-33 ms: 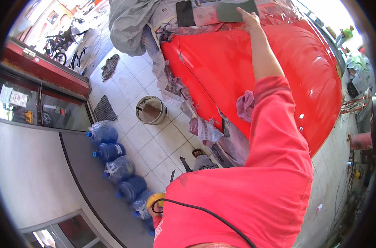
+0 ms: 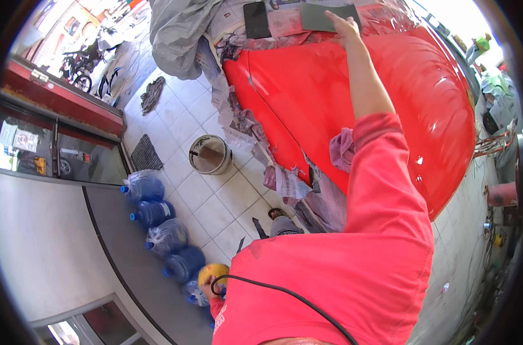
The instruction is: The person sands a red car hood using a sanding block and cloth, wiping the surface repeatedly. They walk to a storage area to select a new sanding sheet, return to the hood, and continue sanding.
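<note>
My right hand [image 2: 345,26] reaches across the red car hood [image 2: 307,80], its fingers stretched out and apart over the near edge of a flat dark grey-green sheet [image 2: 319,18]. That sheet lies on the paper-masked windshield area beside a black phone [image 2: 257,20]. Down at my left side, my left hand [image 2: 207,287] is closed on a tool with a round yellow pad [image 2: 214,274]; my body hides most of it. A black cord [image 2: 284,287] runs from near that hand across my red shirt. A pink cloth [image 2: 342,149] rests on the hood by my right sleeve.
A bucket [image 2: 211,155] of murky liquid stands on the tiled floor [image 2: 184,195]. Several blue water jugs [image 2: 152,213] line the wall at left. A grey cover [image 2: 181,40], a floor mat [image 2: 146,153] and a rag [image 2: 152,95] lie farther off. Masking paper [image 2: 255,129] edges the hood.
My left hand and the yellow pad have risen and come further into view. My right hand has shifted slightly left over the sheet.
</note>
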Motion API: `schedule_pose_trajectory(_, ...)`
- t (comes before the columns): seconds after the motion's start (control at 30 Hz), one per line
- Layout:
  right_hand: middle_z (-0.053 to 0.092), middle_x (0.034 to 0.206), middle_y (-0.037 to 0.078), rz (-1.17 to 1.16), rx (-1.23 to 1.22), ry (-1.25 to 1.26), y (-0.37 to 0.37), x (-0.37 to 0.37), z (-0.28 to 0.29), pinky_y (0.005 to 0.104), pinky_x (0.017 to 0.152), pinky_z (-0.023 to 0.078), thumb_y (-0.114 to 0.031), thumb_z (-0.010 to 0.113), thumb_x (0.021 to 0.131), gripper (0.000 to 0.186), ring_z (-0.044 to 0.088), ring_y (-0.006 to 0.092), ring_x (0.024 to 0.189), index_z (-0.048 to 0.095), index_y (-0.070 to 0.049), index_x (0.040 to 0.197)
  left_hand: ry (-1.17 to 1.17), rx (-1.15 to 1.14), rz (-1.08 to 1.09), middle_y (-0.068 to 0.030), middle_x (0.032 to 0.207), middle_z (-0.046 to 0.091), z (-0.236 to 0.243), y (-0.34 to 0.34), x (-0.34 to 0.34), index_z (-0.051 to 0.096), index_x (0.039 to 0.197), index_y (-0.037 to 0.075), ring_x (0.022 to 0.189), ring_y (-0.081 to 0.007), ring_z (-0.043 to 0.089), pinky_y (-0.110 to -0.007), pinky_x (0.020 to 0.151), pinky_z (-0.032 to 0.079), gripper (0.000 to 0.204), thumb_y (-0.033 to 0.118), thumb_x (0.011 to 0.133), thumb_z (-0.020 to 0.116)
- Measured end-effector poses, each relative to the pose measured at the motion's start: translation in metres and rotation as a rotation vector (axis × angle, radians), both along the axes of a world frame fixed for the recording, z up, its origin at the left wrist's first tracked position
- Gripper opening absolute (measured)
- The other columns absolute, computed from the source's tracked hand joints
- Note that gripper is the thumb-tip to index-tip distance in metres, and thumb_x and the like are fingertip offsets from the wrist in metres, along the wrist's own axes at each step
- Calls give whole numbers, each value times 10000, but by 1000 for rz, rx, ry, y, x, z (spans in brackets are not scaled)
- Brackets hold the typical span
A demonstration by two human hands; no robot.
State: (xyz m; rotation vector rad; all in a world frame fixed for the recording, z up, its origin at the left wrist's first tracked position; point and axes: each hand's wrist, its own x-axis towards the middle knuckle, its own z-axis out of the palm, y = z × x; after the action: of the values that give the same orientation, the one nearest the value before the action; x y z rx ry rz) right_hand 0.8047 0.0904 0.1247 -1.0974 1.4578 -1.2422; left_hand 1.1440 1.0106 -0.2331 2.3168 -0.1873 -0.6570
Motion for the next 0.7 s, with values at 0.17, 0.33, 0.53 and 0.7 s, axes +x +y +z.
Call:
schedule_pose_trajectory(0.17, 567, 1481, 169, 355, -249, -361, 109, 47, -18, 438, 986, 578, -267, 805, 941, 824, 571, 287, 1352, 380, 2, 1594, -161, -180, -294, -139, 1115, 765, 85, -163, 75, 696, 1264, -96, 982, -176, 717, -304, 857, 561, 377, 187, 1015, 698)
schedule_pose_trajectory(0.33, 569, 1530, 106, 736, -24, -544, 284, 76, -81, 382, 1026, 535, -221, 685, 1035, 596, 614, 242, 1305, 476, -6, 1551, -10, -697, -396, -93, 1195, 734, 188, -382, 71, 668, 1337, -37, 924, -133, 700, -271, 680, 594, 327, 91, 1035, 665)
schedule_pose_trajectory(0.53, 565, 1516, 132, 575, 126, -925, 391, 121, -140, 378, 1017, 530, -252, 707, 1028, 606, 612, 215, 1295, 478, 11, 1522, 499, -1168, -566, -120, 1251, 715, 267, -511, 24, 551, 1453, -14, 902, -158, 727, -289, 602, 612, 442, -43, 1016, 610)
schedule_pose_trajectory(0.7, 708, 1279, 108, 273, 2, -881, 412, 128, -134, 341, 892, 574, -150, 759, 983, 417, 695, 175, 1102, 613, 0, 1344, 757, -1087, -782, -123, 1234, 717, 258, -531, 23, 362, 1599, 53, 906, -153, 720, -280, 604, 589, 636, -33, 1016, 600)
